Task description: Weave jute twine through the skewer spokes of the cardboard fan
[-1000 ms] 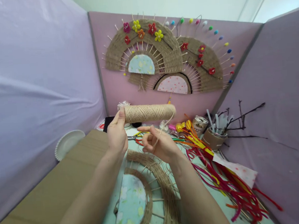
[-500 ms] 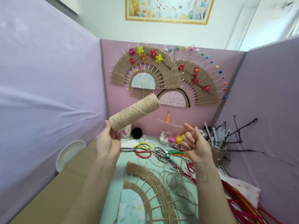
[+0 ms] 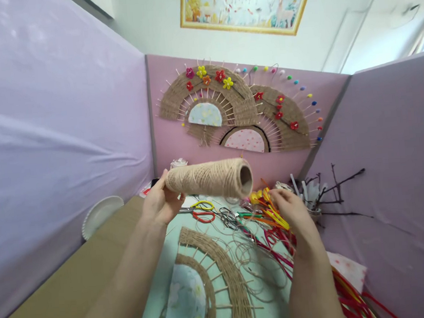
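My left hand is closed round the near end of a large spool of jute twine, held level above the table with its hollow core facing right. To the spool's right is my right hand, fingers bent and pressed together beside yellow and orange pipe cleaners. What its fingertips hold, if anything, cannot be made out. Below the hands lies a half-round woven twine fan with wooden sticks and a blue floral cloth centre. Loose twine trails in loops at the fan's right.
Scissors with red and yellow handles lie behind the fan. Red pipe cleaners heap at the right, near a pot of dark twigs. Finished fans hang on the pink back panel. A white scalloped dish stands left.
The spool has swung lower and to the right, turning its open end towards me. My right hand has moved slightly right and down; the strand that stretched to its fingers is no longer visible.
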Action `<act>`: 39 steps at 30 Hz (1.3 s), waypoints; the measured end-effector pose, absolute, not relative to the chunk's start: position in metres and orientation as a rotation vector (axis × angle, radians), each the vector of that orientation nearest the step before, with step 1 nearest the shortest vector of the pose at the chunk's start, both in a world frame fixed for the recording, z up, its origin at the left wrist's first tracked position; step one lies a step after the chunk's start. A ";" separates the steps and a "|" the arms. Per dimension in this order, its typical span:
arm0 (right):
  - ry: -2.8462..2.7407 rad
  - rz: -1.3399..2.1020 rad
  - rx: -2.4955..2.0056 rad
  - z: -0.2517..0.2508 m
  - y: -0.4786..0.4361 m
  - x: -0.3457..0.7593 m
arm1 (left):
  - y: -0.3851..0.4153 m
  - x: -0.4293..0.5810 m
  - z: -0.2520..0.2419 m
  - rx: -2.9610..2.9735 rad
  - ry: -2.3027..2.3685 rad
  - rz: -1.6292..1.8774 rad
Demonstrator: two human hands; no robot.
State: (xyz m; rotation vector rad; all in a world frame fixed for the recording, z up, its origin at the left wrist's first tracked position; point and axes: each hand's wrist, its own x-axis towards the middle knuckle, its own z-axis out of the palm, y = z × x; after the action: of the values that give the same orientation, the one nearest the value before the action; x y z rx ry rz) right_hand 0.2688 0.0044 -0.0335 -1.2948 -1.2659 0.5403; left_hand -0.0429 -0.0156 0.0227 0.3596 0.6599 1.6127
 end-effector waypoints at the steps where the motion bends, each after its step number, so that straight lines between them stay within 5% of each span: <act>1: -1.398 0.447 -1.439 -0.036 0.004 0.267 | -0.015 -0.042 0.023 0.305 0.657 1.644; 6: -1.604 0.207 -1.430 -0.034 0.001 0.229 | -0.013 -0.030 0.012 0.296 0.646 1.824; 14: -1.652 1.081 -0.632 -0.047 -0.014 0.118 | -0.018 0.001 -0.002 0.688 0.634 1.938; 18: -1.623 1.518 -0.677 -0.037 -0.030 0.117 | -0.022 -0.012 0.003 1.122 0.848 2.030; 23: -1.497 1.042 -0.951 -0.015 -0.031 0.169 | -0.026 -0.042 0.016 1.408 1.054 1.894; 28: -1.559 0.732 -1.239 -0.017 -0.015 0.218 | -0.019 -0.054 0.023 0.866 0.736 1.504; 33: -1.598 0.668 -1.277 -0.016 -0.019 0.244 | -0.002 -0.058 0.021 0.394 0.719 1.917; 39: -0.882 0.538 -0.969 -0.004 -0.023 0.256 | -0.015 -0.050 0.011 1.359 1.147 2.275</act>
State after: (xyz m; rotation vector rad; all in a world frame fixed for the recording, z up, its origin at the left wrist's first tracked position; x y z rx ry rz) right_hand 0.2560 -0.0225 -0.0044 -0.9689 -0.8825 0.5384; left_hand -0.0504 -0.0149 0.0115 1.3592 1.1475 2.2746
